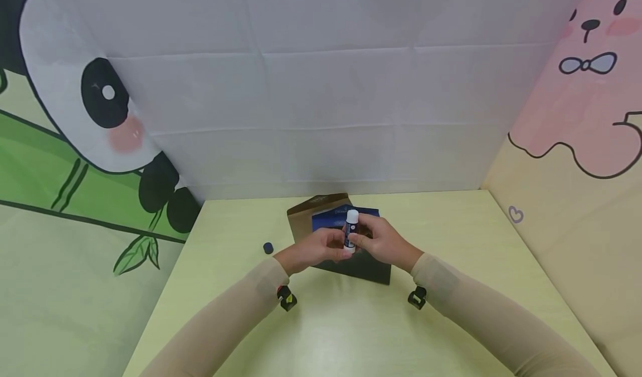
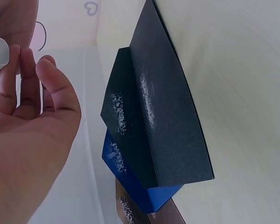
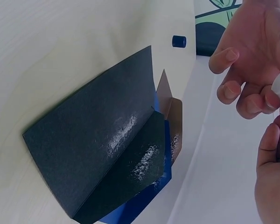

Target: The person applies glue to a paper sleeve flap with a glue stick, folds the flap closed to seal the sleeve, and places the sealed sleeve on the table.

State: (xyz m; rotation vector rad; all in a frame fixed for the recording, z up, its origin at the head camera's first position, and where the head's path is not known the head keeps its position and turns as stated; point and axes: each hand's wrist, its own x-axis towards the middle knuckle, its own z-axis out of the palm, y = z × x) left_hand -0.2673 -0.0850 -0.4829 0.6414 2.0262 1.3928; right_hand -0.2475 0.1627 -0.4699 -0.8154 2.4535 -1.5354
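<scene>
A glue stick (image 1: pixel 351 231) with a dark label and white ends stands roughly upright between both hands. My left hand (image 1: pixel 321 248) pinches its lower end, while my right hand (image 1: pixel 379 239) grips its side. Beneath the hands lie overlapping envelopes: a black envelope (image 3: pixel 84 135) in front, a blue envelope (image 2: pixel 123 163) behind it and a brown envelope (image 1: pixel 299 225) at the back. White glue smears show on their flaps in both wrist views. Only a white end of the glue stick is visible in the wrist views; fingers hide much of it.
A dark blue cap (image 1: pixel 268 248) sits on the pale table (image 1: pixel 441 221), left of the envelopes. A white cloth wall (image 1: pixel 321 98) rises behind the table, and printed panels with a panda and a pink bear flank it.
</scene>
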